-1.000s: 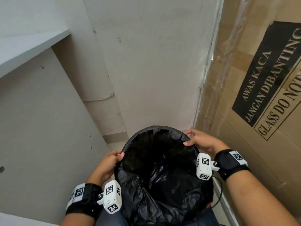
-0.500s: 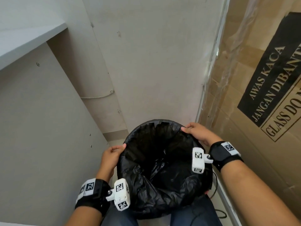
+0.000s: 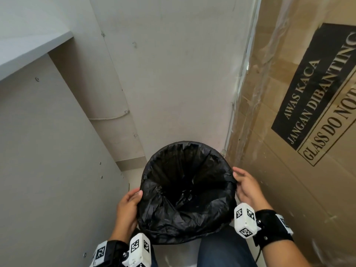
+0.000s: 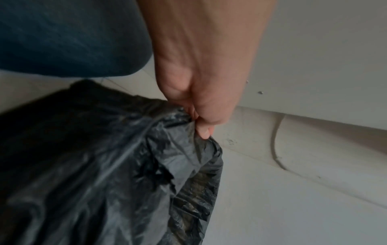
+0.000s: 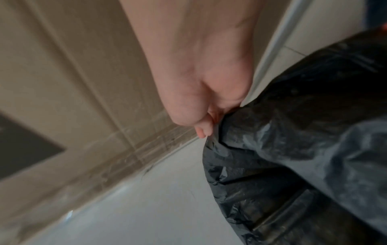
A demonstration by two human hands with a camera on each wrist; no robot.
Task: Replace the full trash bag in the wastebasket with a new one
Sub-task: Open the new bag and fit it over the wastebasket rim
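A black trash bag [image 3: 185,191] lines a round wastebasket on the floor, its mouth wide open and its edge folded over the rim. My left hand [image 3: 128,203] pinches the bag's edge at the near left side; in the left wrist view my left hand [image 4: 201,122] has fingers curled on a fold of the trash bag [image 4: 117,165]. My right hand [image 3: 243,182] grips the bag's edge at the right side, and in the right wrist view my right hand [image 5: 207,122] pinches the plastic of the trash bag [image 5: 293,149]. The wastebasket itself is hidden under the bag.
A large cardboard box [image 3: 300,112] marked as glass stands close on the right. A grey cabinet side [image 3: 48,170] rises on the left with a shelf [image 3: 28,49] above. A wall [image 3: 173,64] lies behind. My jeans-clad knee [image 3: 221,249] is just below the bag.
Both hands have slid along the bag's edge toward me, the right one from the far rim to the right side, the left one lower on the near left. The view shifted.
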